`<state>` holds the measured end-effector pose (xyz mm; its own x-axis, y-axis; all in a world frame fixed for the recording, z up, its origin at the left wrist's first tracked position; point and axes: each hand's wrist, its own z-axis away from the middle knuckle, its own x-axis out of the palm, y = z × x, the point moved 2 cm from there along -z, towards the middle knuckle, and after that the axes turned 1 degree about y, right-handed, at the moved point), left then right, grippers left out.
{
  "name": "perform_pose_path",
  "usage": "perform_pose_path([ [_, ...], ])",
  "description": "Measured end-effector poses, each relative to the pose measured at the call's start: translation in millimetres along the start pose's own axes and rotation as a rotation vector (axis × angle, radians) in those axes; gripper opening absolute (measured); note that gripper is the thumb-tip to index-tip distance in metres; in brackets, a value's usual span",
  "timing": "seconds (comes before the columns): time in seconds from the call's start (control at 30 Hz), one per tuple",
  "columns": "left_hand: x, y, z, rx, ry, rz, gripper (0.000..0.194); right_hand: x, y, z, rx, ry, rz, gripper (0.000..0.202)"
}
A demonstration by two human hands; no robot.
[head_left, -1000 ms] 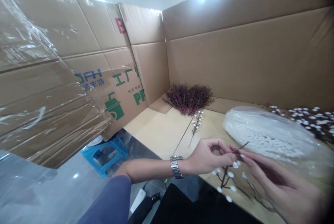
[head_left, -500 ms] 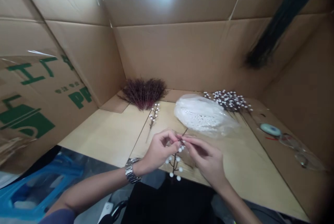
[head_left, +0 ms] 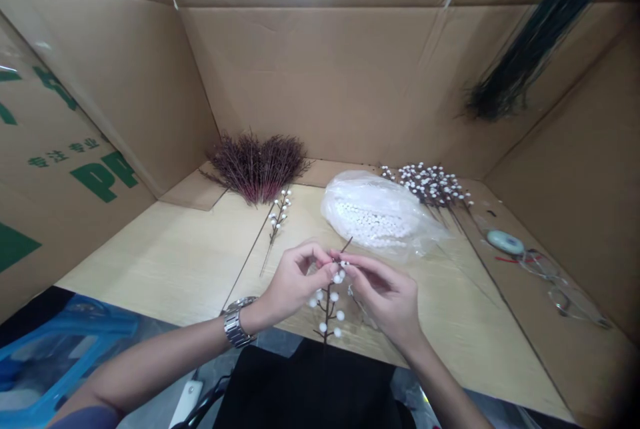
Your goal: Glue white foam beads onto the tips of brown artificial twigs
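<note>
An artificial berry branch (head_left: 327,314), brown with white round berries, hangs down in front of me over the table's front edge. My left hand (head_left: 293,282) is closed in a pinch on its upper part. My right hand (head_left: 387,292) pinches the same spot from the other side, its fingertips meeting the left ones beside small white berries. Exactly what lies between the right fingertips is partly hidden. Beyond the hands lies a clear plastic bag (head_left: 367,219) full of white berries. Left of it, a single white-berried branch (head_left: 279,217) rests on the table.
Bare dark-red twigs (head_left: 257,169) are heaped at the back left. Several berry branches (head_left: 433,183) lie at the back right. A pale green oval object (head_left: 505,242) and clear glasses (head_left: 543,265) sit on the right. Cardboard walls (head_left: 310,75) enclose the table; dark strands (head_left: 530,49) hang upper right.
The view has tilted down and shifted slightly right. Both hands stay together on the branch, with only small finger movement.
</note>
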<state>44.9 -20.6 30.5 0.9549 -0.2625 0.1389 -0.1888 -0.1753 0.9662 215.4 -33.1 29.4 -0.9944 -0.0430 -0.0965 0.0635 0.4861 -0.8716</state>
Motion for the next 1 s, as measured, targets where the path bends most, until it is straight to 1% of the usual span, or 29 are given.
perform_pose_path([
  [0.13, -0.4, -1.8, -4.5, -0.009, -0.008, -0.001, 0.022, -2.0, -0.1, -3.1, -0.003, -0.015, -0.026, 0.027],
  [0.5, -4.4, -6.4, -8.8, -0.032, -0.030, 0.009, 0.022, -1.7, 9.2, -5.2, -0.027, -0.017, 0.033, 0.027],
  [0.87, -5.7, -6.0, -13.4, -0.049, -0.036, -0.010, 0.018, -1.4, 9.8, -8.1, -0.054, 0.015, 0.037, 0.026],
  [1.0, -4.6, -5.3, -16.7, -0.067, -0.057, -0.025, 0.020, -2.3, 7.0, -9.5, -0.044, 0.058, 0.043, 0.026],
])
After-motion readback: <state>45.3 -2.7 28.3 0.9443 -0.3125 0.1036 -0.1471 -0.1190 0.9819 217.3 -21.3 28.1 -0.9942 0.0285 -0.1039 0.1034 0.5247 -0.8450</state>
